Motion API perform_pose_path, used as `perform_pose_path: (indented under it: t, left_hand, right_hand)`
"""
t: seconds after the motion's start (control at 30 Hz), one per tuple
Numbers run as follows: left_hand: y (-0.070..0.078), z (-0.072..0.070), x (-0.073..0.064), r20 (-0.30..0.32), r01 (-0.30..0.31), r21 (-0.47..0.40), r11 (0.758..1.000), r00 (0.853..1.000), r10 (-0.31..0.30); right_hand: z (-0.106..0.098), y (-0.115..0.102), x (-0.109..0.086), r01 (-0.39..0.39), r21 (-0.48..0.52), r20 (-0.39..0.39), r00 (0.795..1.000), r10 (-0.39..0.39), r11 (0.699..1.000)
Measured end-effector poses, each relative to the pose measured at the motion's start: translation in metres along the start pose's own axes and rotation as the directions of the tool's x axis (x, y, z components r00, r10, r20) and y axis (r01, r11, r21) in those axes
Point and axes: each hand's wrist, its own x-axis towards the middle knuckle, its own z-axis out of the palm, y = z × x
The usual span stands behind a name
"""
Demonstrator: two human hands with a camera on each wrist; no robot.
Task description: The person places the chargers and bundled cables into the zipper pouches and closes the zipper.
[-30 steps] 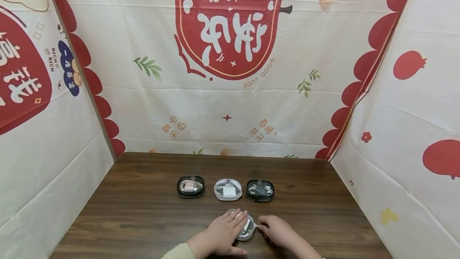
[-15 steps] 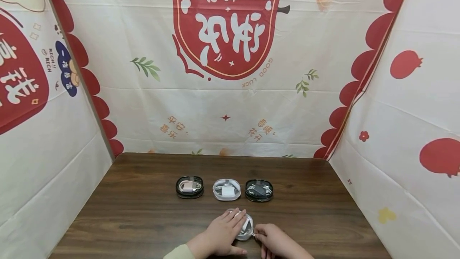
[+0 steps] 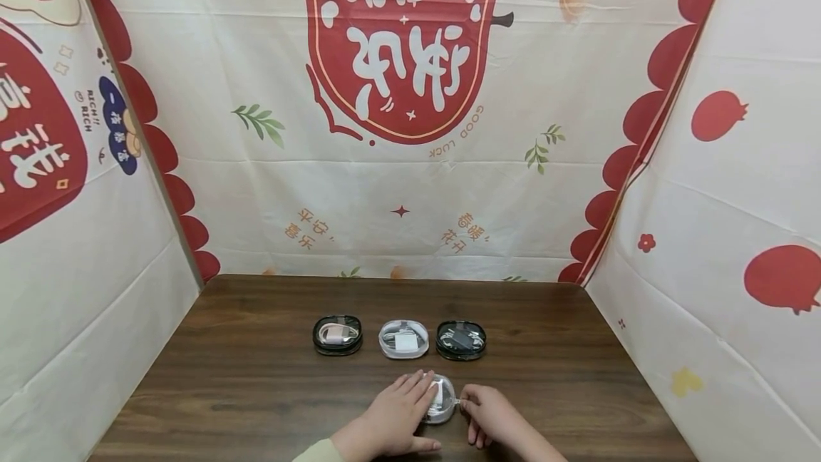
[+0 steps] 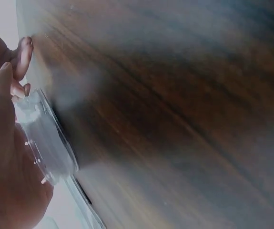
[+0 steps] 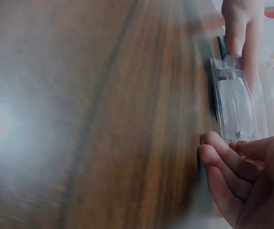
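On the near part of the table lies a small clear oval zip case (image 3: 442, 408) with a white rim and a white charger block inside. My left hand (image 3: 399, 412) rests flat over its left side, fingers extended, hiding much of it. At the case's right end my right hand (image 3: 494, 416) pinches the small zipper pull (image 3: 459, 401) between thumb and index finger. The right wrist view has the case (image 5: 236, 105) on edge, between the left hand (image 5: 244, 28) and the curled right fingers (image 5: 222, 183). The left wrist view shows the case's side (image 4: 51, 143), close up.
Behind stand three similar cases in a row: a black-rimmed one with a pinkish plug (image 3: 337, 335), a white-rimmed one (image 3: 403, 339) and a black one with a dark plug (image 3: 461, 340). Printed cloth (image 3: 385, 184) encloses the brown table (image 3: 244, 383) at back and sides.
My right hand first came nearer and left towards the case, then moved back up and slightly right. The case has turned a little under my left hand, which stays put.
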Motion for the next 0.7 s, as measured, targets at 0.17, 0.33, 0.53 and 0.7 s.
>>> perform_pose_path:
  t: [0.17,0.33,0.53,0.7]
  left_hand:
    - [0.0,-0.009,-0.003,0.029,0.007,-0.028,1.0,1.0,-0.007]
    - [0.001,-0.02,-0.008,0.072,0.0,-0.06,0.998,0.997,0.004]
    - [0.002,-0.026,-0.014,0.058,-0.044,-0.025,0.999,0.997,0.045]
    - [0.002,-0.028,-0.014,-0.016,-0.053,-0.022,0.998,0.998,0.053]
  right_hand:
    - [-0.008,0.0,0.009,-0.013,-0.032,-0.056,0.998,0.011,0.999]
    - [-0.012,0.003,0.02,-0.02,-0.054,-0.082,0.996,0.016,0.998]
    - [-0.011,0.003,0.027,-0.008,-0.05,-0.095,0.995,0.003,0.999]
    - [-0.009,0.002,0.029,0.0,-0.053,-0.091,0.996,-0.005,0.999]
